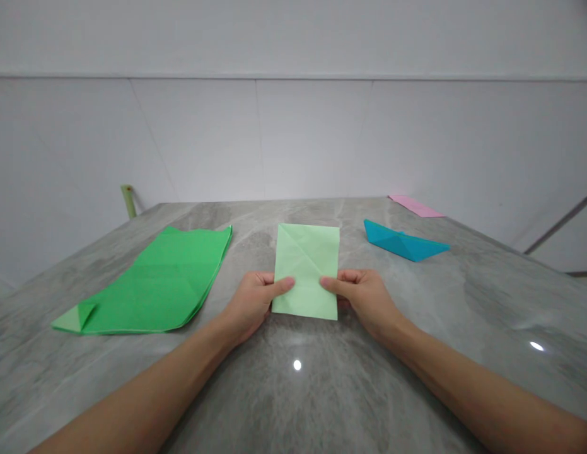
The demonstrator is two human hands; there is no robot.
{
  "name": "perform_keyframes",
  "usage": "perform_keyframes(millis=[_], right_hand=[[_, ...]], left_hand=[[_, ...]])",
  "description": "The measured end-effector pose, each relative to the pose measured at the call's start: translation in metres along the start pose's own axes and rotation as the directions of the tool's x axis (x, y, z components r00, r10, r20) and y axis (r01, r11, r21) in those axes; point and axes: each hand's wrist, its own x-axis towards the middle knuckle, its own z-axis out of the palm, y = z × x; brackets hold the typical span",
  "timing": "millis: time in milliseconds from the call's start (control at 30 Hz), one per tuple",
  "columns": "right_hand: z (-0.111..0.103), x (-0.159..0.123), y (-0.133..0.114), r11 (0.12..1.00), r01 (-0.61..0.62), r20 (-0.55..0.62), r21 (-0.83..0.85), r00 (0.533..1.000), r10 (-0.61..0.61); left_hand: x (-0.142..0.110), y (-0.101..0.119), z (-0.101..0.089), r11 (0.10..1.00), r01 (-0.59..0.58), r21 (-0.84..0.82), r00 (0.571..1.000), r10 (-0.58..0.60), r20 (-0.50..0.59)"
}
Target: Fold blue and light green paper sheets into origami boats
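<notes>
**Item 1: pale green folded sheet (pixel 306 271).** Paper, an upright rectangle, held between both grips at the middle of the near counter (pixel 369 384). Diagonal creases cross its upper half. It may rest on the counter or be raised slightly; the view does not settle this.

**Item 2: left grip (pixel 253 306).** Bare hand, closed on the sheet's left edge. The thumb (pixel 284 285) lies across the paper's face, and the fingers appear to pass behind it.

**Item 3: right grip (pixel 362 302).** Bare hand, closed in mirror fashion on the right edge. The thumb (pixel 328 284) lies on the face, its tip near the left thumb but apart from it. Both grips are pinching, and neither holds anything else.

**Item 4: large green sheet (pixel 154 284).** Layered, creased paper lying flat on the counter, well left of the left grip. A small flap (pixel 85 313) is turned over at its lower-left corner, showing a paler side.

**Item 5: teal paper boat (pixel 401 243).** Folded paper, resting on the counter ahead of and to the right of the right grip, well apart from it.

**Item 6: pink paper (pixel 416 205).** A flat piece at the counter's far edge, beyond the right grip.

**Item 7: pale green post (pixel 128 200).** Stands past the counter's far-left corner, ahead of the left grip.

**Current state:** only the creased sheet is in hand.
</notes>
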Motion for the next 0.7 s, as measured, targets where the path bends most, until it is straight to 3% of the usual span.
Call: perform_keyframes(millis=[133,300,700], right_hand=[[0.004,-0.005,-0.001,0.998,-0.003,0.091,-0.065,0.996,0.009],[0.007,-0.011,0.000,0.959,0.098,0.158,-0.264,0.986,-0.057],[0.006,-0.012,0.003,0.931,0.124,0.235,-0.343,0.971,-0.043]], left_hand=[[-0.003,-0.001,0.004,1.000,0.004,0.014,1.000,-0.004,-0.025],[-0.006,-0.002,0.010,0.999,-0.047,0.023,0.994,0.049,-0.097],[-0.002,0.002,0.008,1.000,0.014,0.018,0.981,-0.010,-0.194]])
